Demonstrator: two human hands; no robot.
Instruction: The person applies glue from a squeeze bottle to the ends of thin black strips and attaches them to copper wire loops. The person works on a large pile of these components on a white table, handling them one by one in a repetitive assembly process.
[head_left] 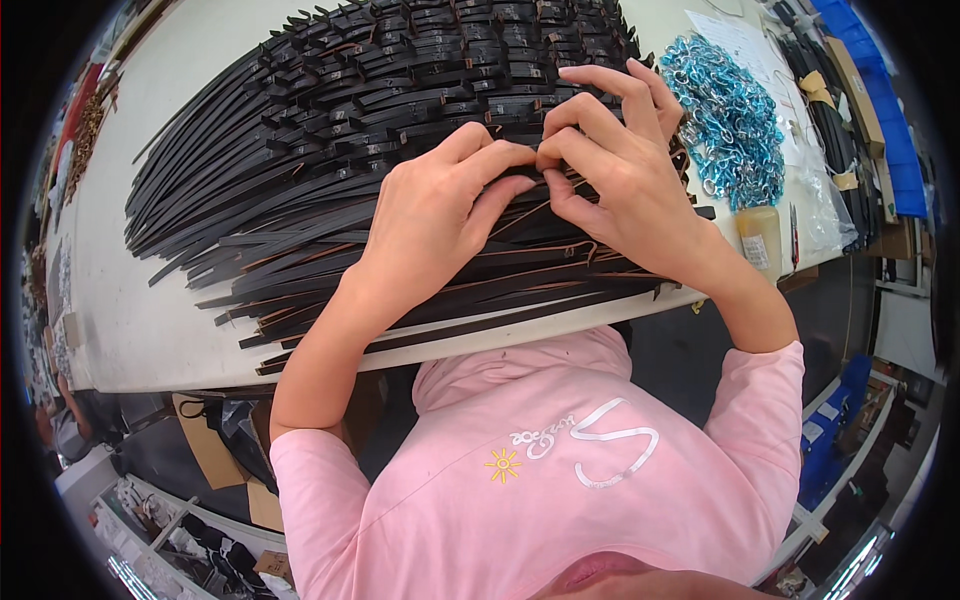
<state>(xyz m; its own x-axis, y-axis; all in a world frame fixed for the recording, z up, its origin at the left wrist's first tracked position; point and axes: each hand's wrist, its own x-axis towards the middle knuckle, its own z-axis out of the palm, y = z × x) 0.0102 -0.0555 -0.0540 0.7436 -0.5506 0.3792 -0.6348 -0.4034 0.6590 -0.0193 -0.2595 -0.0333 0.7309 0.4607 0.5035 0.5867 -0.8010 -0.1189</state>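
Both hands grip with thumb and forefinger brought together: the left hand (425, 225) and the right hand (635, 175) meet almost tip to tip, and each seems to be pinching the same black strap (536, 170). The fingers cover most of that spot, so exactly which part of the strap is held there cannot be made out. The right hand's other fingers are raised and spread; the left hand's are curled in. The held strap lies above the near half of the spread, in front of the person's chest.

Beyond the hands, the rear straps (450, 80) lie in close rows, with short tabs or loops standing up along them. Nearer the person, the front straps (500, 285) lie flatter and more loosely, some showing brown edges, and few such tabs are visible among them. Judging by that difference, the rear rows look done and the looser front ones look left to do, with the held strap between the two groups. A fair share appears finished, though overlap prevents a count.

To the right on the white table (110, 300) sits a heap of blue and silver clasps (720, 115), with a yellowish jar (760, 240) just beside it.
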